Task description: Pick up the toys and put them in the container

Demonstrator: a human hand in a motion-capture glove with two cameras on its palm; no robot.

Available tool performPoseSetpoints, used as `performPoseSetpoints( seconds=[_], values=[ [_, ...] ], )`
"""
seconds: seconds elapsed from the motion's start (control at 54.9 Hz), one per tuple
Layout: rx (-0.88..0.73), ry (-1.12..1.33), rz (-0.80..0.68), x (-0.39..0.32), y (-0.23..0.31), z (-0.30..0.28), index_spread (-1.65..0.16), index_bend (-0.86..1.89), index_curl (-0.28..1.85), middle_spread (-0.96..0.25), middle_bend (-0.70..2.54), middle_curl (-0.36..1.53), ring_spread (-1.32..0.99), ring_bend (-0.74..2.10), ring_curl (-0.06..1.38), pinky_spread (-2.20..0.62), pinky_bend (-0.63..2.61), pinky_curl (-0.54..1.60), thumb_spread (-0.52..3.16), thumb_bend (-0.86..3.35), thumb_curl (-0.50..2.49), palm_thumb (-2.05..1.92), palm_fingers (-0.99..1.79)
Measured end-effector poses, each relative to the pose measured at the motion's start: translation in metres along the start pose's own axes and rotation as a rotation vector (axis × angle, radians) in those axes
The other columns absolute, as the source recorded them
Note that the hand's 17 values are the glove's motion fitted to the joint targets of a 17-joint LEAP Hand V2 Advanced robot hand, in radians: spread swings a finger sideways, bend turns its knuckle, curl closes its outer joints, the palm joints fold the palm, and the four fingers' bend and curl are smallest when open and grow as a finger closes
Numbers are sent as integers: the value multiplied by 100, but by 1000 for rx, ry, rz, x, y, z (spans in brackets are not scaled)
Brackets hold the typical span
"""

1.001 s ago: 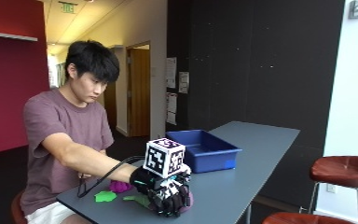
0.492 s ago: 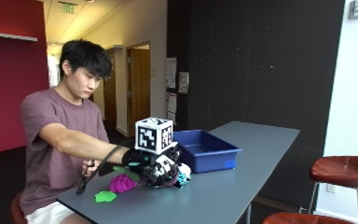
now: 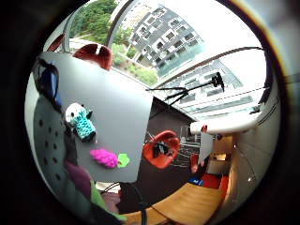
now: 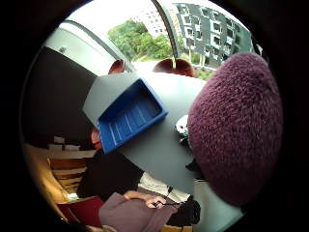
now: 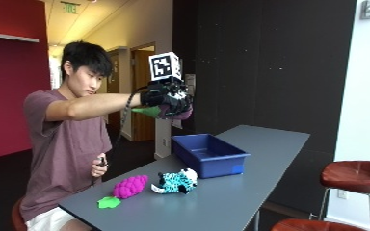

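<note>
1. Grey and long, the table (image 5: 249,192) runs away from a seated person, with dark wall panels behind and a red stool at 3 o'clock.
2. Gloved right hand (image 5: 167,98) is raised high, at about 11 o'clock from the blue container (image 5: 208,154), its fingers curled round a purple plush toy (image 5: 175,113) with a green tip showing.
3. In the thumb-side palm view, the purple toy fills much of the frame, close to the palm.
4. Judged step: carrying a picked-up toy toward the container, which looks empty.
5. Next move likely calls for bringing the hand down and across until it sits over the container's open top, then letting go.
6. Two toys lie on the table nearer the person: a pink bumpy toy (image 5: 130,186) with a green leaf (image 5: 109,202), and a teal-and-white plush (image 5: 177,181) just beside it.
7. Container sits close to the table's far long edge; the air between hand and container is open.
</note>
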State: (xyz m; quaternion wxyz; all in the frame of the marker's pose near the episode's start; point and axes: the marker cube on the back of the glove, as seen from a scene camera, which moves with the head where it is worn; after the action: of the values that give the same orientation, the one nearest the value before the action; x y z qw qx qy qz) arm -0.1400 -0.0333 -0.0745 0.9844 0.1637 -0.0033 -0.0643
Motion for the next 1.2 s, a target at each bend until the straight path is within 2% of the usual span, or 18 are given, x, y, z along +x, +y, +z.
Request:
performPoseSetpoints(
  seconds=[0.109, 0.164, 0.218, 0.328, 0.51, 0.546, 0.619, 0.674, 0.746, 0.783, 0.874, 0.947, 1.001, 1.038, 1.056, 1.074, 1.111, 1.202],
  values=[
    [26, -176, -248, -68, -7, -41, -40, 69, -1, -29, 99, 81, -35, 136, 55, -37, 108, 44, 50, 9, 83, 68, 106],
    [38, -91, -145, -90, -23, -46, -40, 70, -1, -29, 98, 82, -35, 136, 55, -37, 108, 45, 49, 8, 85, 68, 106],
    [32, -130, -103, -124, -34, -54, -41, 70, -1, -29, 97, 83, -35, 136, 55, -37, 108, 45, 48, 8, 86, 68, 106],
    [38, -144, -338, -189, -43, -54, -41, 70, -2, -30, 96, 85, -35, 136, 56, -38, 108, 46, 47, 6, 90, 68, 105],
    [12, -117, -446, -270, -59, -17, -42, 70, -2, -31, 94, 88, -35, 135, 56, -38, 109, 47, 46, 4, 95, 69, 105],
    [-7, -125, -421, -283, -61, -8, -42, 69, -2, -31, 93, 88, -35, 135, 56, -38, 109, 47, 46, 3, 95, 68, 104],
    [-58, -150, -266, -319, -66, 6, -43, 66, -2, -31, 91, 90, -35, 135, 57, -38, 110, 47, 47, 2, 97, 68, 102],
    [-101, -172, -347, -333, -61, 20, -43, 65, -2, -32, 89, 90, -35, 134, 57, -38, 112, 48, 48, 1, 98, 67, 101],
    [-183, -173, -335, -358, -56, 38, -43, 57, -3, -33, 84, 91, -35, 135, 57, -38, 116, 49, 51, -1, 98, 66, 96],
    [-207, -205, -402, -364, -52, 44, -43, 54, -3, -34, 83, 91, -36, 135, 57, -38, 117, 49, 52, -2, 98, 65, 94],
    [-203, -139, -441, -326, -53, 63, -39, 38, -3, -35, 75, 91, -36, 136, 57, -38, 122, 49, 59, -2, 97, 62, 85],
    [-269, -131, -463, -328, -48, 69, -34, 28, -2, -34, 69, 90, -35, 136, 57, -39, 124, 49, 70, -4, 94, 57, 81],
    [-345, -37, -609, -326, -43, 74, -29, 13, -2, -32, 63, 88, -34, 137, 56, -40, 126, 48, 90, -7, 86, 40, 73],
    [-390, 8, -653, -324, -42, 77, -24, 2, -2, -29, 44, 83, -33, 135, 56, -38, 136, 51, 96, -11, 79, 26, 37],
    [-406, 12, -648, -324, -42, 77, -22, 0, -1, -27, 39, 82, -33, 136, 57, -37, 140, 52, 99, -10, 77, 22, 29],
    [-415, 13, -641, -323, -41, 78, -19, 2, 0, -24, 31, 79, -31, 130, 56, -33, 139, 52, 101, -11, 74, 16, 2],
    [-413, -19, -608, -323, -39, 77, -16, 7, 3, -16, 23, 75, -24, 117, 53, -25, 139, 53, 104, -10, 69, 9, -26],
    [-346, -220, -503, -330, -37, 62, -11, 8, 5, -5, 14, 66, -15, 94, 42, -14, 134, 46, 110, -6, 61, 0, -33]
  ],
)
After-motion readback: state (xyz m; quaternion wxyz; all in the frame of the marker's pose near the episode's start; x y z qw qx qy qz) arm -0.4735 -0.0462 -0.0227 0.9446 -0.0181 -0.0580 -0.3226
